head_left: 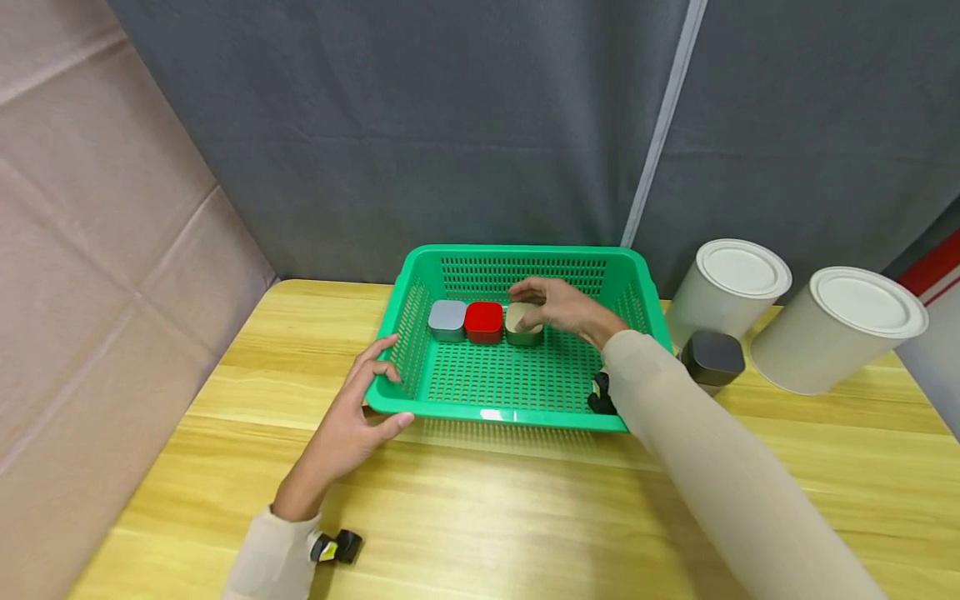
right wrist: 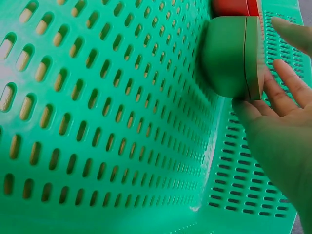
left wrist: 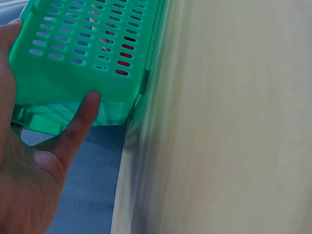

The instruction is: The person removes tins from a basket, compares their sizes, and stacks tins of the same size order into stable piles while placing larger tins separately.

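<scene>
A green plastic basket (head_left: 517,414) with slotted walls stands on the wooden table. In it, side by side, are a grey-lidded box (head_left: 447,318), a red box (head_left: 483,322) and a beige-lidded box (head_left: 523,337). My left hand (head_left: 348,429) holds the basket's near left corner, fingers over the side rim and thumb (left wrist: 80,119) against the outer wall. Reaching over the near right side, my right hand (head_left: 562,307) is at the beige-lidded box. In the right wrist view its fingers (right wrist: 287,87) spread beside the lid, with the thumb apart from it.
Two large white lidded cans (head_left: 723,287) (head_left: 840,329) stand right of the basket. A small dark-lidded container (head_left: 712,360) sits close to the basket's right rim. A grey curtain (head_left: 450,125) hangs behind the table (head_left: 487,517), and a pale padded wall (head_left: 112,233) rises on the left.
</scene>
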Available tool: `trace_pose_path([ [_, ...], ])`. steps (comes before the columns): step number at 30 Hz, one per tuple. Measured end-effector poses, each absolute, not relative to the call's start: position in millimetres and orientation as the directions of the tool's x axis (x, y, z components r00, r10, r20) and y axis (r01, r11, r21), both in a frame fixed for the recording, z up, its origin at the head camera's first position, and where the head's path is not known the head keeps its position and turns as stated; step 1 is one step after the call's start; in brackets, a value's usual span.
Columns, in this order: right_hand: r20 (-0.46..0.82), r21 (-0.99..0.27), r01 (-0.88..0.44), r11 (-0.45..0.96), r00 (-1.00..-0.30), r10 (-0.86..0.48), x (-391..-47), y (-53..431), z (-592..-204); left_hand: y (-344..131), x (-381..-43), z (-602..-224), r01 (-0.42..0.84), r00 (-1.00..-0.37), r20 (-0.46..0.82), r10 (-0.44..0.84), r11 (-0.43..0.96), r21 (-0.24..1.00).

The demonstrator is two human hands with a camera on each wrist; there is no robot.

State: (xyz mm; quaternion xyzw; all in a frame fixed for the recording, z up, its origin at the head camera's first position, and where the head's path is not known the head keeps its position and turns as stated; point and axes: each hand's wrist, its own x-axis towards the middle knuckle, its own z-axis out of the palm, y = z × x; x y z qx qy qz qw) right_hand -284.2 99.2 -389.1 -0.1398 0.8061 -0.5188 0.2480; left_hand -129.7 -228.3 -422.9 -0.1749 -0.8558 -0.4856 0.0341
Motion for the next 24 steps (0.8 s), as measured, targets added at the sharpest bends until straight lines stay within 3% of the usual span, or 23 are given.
trace_pose_path([
  [24,-0.311,-0.829,-0.004,0.56,-0.828,-0.466,-285.6,99.5,-391.8,-227.0,-127.9,-418.8,0.315,-0.942,0.208,0.262,0.486,0.815],
])
